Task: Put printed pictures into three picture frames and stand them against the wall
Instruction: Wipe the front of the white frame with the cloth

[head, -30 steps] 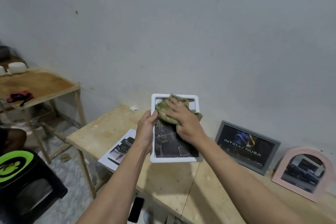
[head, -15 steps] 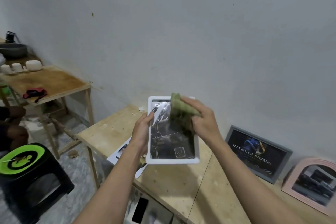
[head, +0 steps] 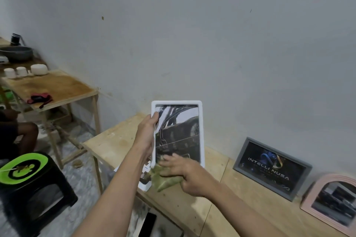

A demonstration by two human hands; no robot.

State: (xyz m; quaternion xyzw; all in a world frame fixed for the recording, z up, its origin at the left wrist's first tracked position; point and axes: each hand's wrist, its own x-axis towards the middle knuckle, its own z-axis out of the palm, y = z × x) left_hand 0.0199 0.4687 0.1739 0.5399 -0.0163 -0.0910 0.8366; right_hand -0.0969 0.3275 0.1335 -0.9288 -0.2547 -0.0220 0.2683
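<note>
Left hand (head: 146, 136) grips the white frame (head: 201, 131) by its left edge, thumb on the front, holding it upright above the wooden surface (head: 173, 200), with a dark print showing inside. Right hand (head: 187, 174) sits at the frame's lower edge with fingers spread fairly flat, pressing a green cloth (head: 163, 179) against the frame's bottom corner; the cloth hangs out below the palm, motion-blurred. Loose printed sheet (head: 144, 183) lies on the surface under the left forearm, mostly hidden. Grey frame (head: 272, 167) with an "INTELLI NUSA" print leans against the wall (head: 192, 34) on the right, standing on the surface. Pink arched frame (head: 331, 201) with a car picture leans just beside it at the far right edge. Black phone (head: 147, 224) lies below the surface's front edge. Black stool (head: 32, 192) with a green round top stands on the floor at left. Second wooden table (head: 52, 86) at left carries white cups, a dark bowl and a red item.
</note>
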